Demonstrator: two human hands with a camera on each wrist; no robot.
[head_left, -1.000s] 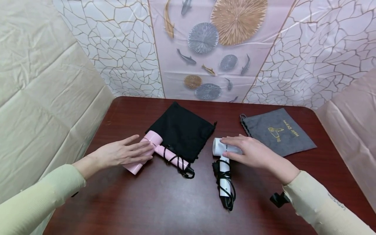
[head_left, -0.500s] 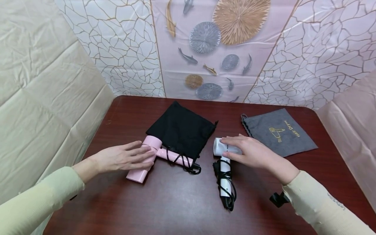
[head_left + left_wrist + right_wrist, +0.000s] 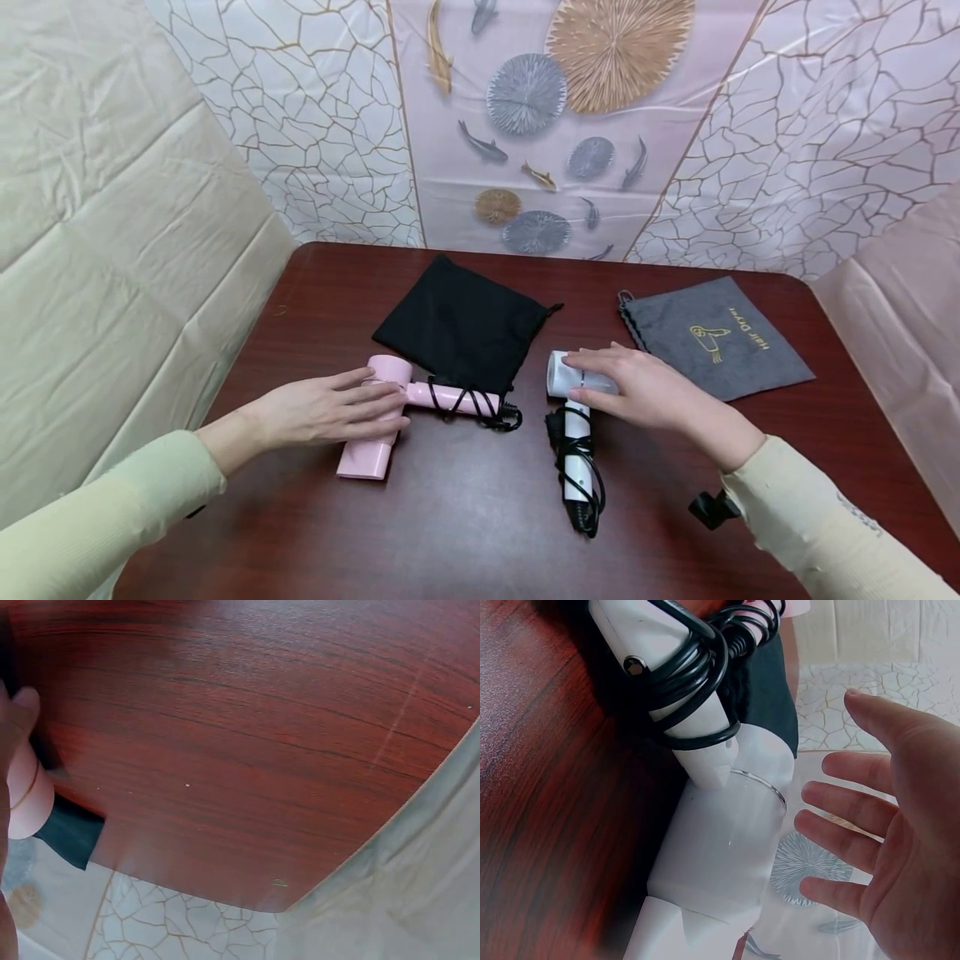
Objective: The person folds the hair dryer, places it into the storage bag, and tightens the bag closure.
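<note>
A pink hair dryer point(image 3: 366, 461), its handle wound with a black cord, lies on the table with the handle pointing right. My left hand point(image 3: 333, 412) rests over its barrel with straight fingers and covers the middle of it. In the left wrist view only one end of the pink barrel point(image 3: 30, 806) shows, beside the thumb. A white hair dryer point(image 3: 557, 377) lies right of centre, handle toward me and wrapped in black cord. Over its barrel my right hand point(image 3: 637, 387) is held with fingers extended; the right wrist view shows the spread fingers apart from the white barrel point(image 3: 716, 840).
Behind the pink dryer a black drawstring pouch point(image 3: 457, 321) lies flat. A grey drawstring pouch point(image 3: 750, 362) printed "Hair Dryer" lies at the back right. The dark red wooden table point(image 3: 450, 517) has fabric hangings point(image 3: 337, 150) at its back and sides.
The pink hair dryer has turned under my left hand: its handle has swung to point nearly straight right, and its nozzle has come toward me. My right hand and the white dryer stay put.
</note>
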